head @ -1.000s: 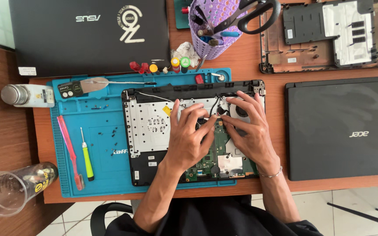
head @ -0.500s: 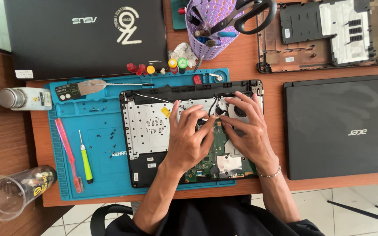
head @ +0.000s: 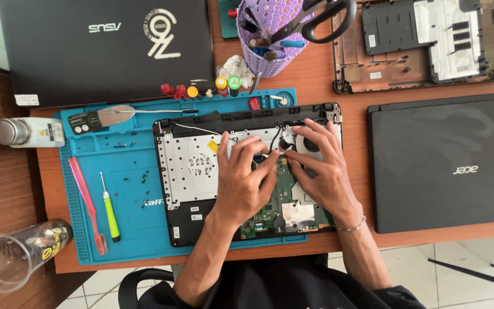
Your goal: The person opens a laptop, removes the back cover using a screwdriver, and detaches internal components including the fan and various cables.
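An opened laptop base [head: 187, 171] lies on a blue repair mat [head: 127, 171], with its metal keyboard backing and green circuit board [head: 284, 197] showing. My left hand [head: 244, 180] rests on the middle of the board, fingertips pressed near the black wires at the top. My right hand [head: 321, 169] lies beside it over the fan area, fingers spread and touching the board. Fingertips of both hands meet near the wires. What they pinch is hidden.
On the mat lie a green screwdriver [head: 110, 209], a pink pry tool [head: 87, 203], a metal spatula [head: 107, 117] and several loose screws. Closed black laptops [head: 453, 160] [head: 98, 46] sit right and upper left. A purple tool cup with scissors [head: 273, 40], a bottle [head: 27, 131] and a plastic cup [head: 12, 254] stand around.
Both hands stay on the board with only slight finger shifts. The view has drifted a little.
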